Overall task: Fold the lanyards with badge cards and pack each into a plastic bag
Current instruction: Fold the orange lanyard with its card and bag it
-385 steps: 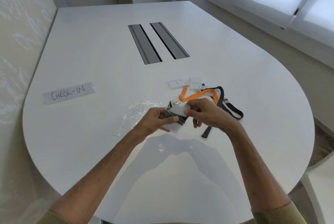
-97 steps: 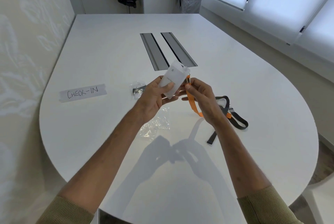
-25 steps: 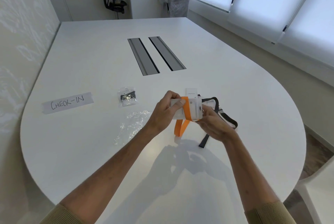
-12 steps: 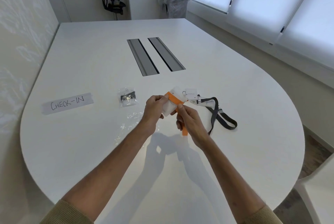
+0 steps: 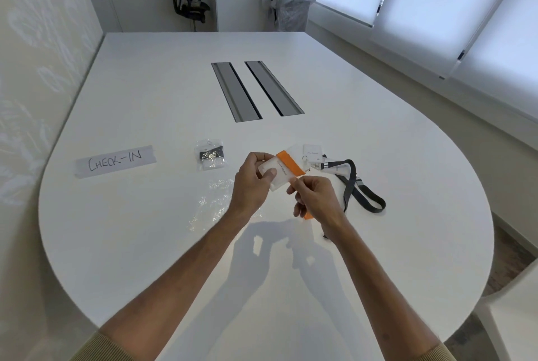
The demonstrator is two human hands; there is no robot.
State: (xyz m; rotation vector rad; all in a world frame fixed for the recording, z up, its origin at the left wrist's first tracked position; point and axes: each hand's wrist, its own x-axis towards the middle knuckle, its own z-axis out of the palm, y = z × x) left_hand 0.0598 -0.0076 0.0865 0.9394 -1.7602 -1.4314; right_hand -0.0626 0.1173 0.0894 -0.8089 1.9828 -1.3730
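Fingers [image 5: 269, 176] pinch one carded orange lanyard [image 5: 288, 163]; one packed bag [image 5: 210, 156], one dark lanyard [image 5: 350, 186].

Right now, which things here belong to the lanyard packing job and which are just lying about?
Job: orange lanyard, its badge card, grey lanyard, second badge card, packed bag, empty plastic bags.
Lying about: CHECK-IN label, office chair, bin.
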